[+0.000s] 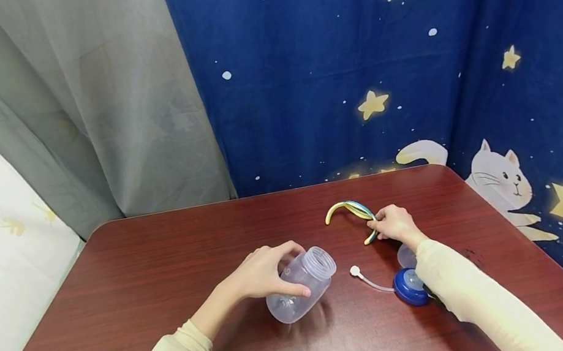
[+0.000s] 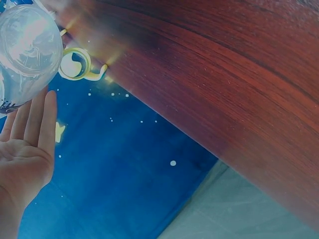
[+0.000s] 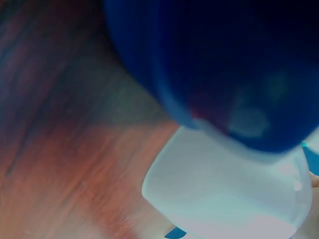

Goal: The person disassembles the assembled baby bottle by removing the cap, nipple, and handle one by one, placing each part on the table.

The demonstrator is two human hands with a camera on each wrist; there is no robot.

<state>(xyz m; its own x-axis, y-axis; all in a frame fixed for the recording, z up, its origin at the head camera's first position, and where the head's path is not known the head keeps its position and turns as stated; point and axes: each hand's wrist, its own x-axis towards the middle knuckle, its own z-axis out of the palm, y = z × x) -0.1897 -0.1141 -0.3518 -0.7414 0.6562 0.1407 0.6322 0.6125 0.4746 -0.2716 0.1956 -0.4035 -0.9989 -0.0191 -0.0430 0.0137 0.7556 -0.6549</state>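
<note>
In the head view my left hand (image 1: 267,274) grips a clear, wide-necked baby bottle (image 1: 293,305) from above. The bottle is uncapped and leans with its mouth up toward the right; its base fills the upper left of the left wrist view. My right hand (image 1: 394,222) pinches one side of a yellow-and-blue bottle handle (image 1: 335,206) farther back on the table. Below that wrist lies a blue bottle collar (image 1: 405,296), partly hidden by the sleeve. A thin straw (image 1: 375,285) with a white weighted end (image 1: 355,271) runs left from it.
A translucent cap (image 1: 405,255) lies behind the blue collar, partly under the right forearm; it looms large in the right wrist view. The dark red wooden table (image 1: 140,298) ends at a grey curtain (image 1: 140,100) and a blue starry curtain (image 1: 298,73).
</note>
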